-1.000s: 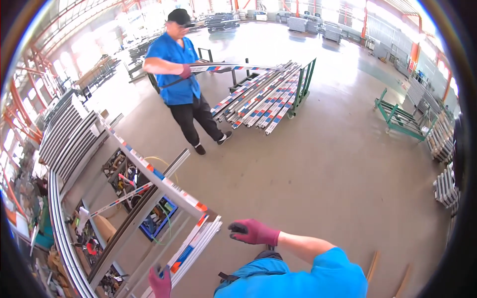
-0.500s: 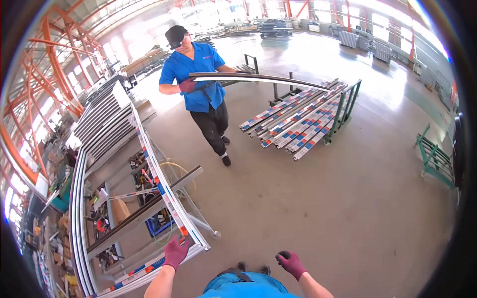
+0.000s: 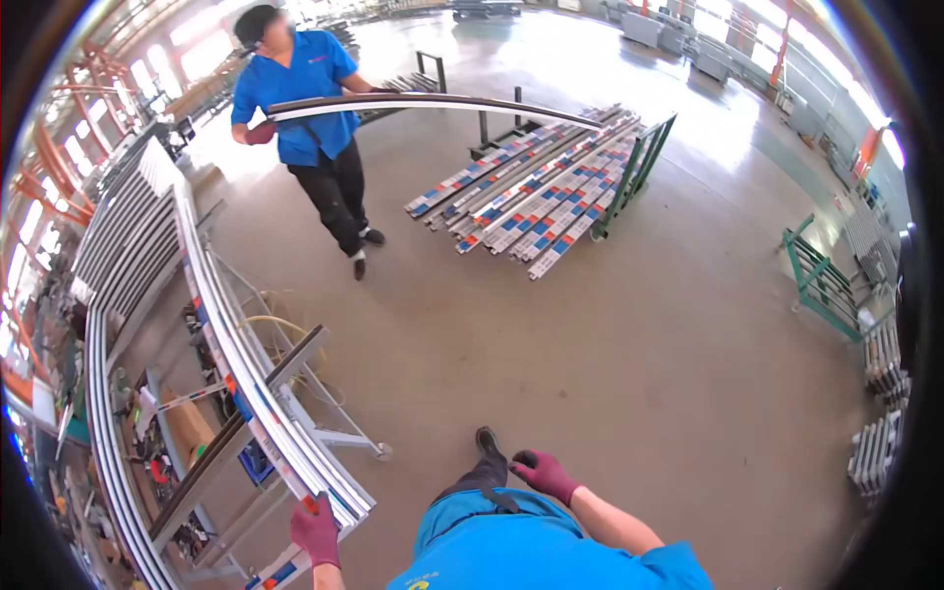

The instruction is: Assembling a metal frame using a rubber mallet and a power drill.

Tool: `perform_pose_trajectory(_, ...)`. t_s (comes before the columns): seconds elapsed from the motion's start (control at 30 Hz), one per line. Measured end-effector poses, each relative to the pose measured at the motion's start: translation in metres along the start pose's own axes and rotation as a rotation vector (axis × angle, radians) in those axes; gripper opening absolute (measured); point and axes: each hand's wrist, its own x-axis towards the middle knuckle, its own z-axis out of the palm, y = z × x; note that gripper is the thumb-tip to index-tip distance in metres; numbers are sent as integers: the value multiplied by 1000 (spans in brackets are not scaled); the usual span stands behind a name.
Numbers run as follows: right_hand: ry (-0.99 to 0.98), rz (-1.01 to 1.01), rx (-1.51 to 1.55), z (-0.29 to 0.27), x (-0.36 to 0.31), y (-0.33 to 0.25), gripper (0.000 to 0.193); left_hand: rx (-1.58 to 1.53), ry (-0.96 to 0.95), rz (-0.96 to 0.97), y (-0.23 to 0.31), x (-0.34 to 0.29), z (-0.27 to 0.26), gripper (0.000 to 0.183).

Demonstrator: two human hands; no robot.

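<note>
At the near corner of a long stack of white metal profiles [image 3: 258, 393], my left hand [image 3: 317, 531], in a maroon glove, is against the end with its fingers bent over the edge. Orange, blue and white labels run along these profiles. My right hand [image 3: 547, 476], gloved in maroon with dark fingertips, hangs in front of my waist. Its fingers are loosely bent, the thumb is apart from them, and nothing shows in it. A co-worker in a blue shirt [image 3: 295, 88] holds a long dark and white profile [image 3: 433, 101] with gloved hands.
A pile of labelled profiles [image 3: 531, 197] lies on a rack with green posts [image 3: 637, 177]. Another green rack [image 3: 821, 280] stands at the right. Tools and boxes [image 3: 162, 433] sit under the left-hand frame, whose wheeled metal leg [image 3: 344, 440] reaches onto the floor.
The view has swung right and down. My left hand stays at the same corner of the profiles. My right hand has come nearer my waist, and one foot has stepped forward.
</note>
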Motion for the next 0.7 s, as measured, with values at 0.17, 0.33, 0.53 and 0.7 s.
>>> perform_pose_trajectory(0.17, -64, 132, -73, -41, 73, -11, 48, 58, -199, -245, 20, 9, -1, 58)
perform_pose_trajectory(0.33, -207, 69, -299, -74, 151, -71, 55, 203, 7, -118, 20, -1, -10, 57)
perform_pose_trajectory(0.53, -277, 13, -276, -70, 224, -64, 56, 134, 182, -26, -7, 2, 20, 37)
perform_pose_trajectory(0.7, -504, -96, -417, -72, 273, -93, 58, 169, 167, -112, 6, -3, 12, 34)
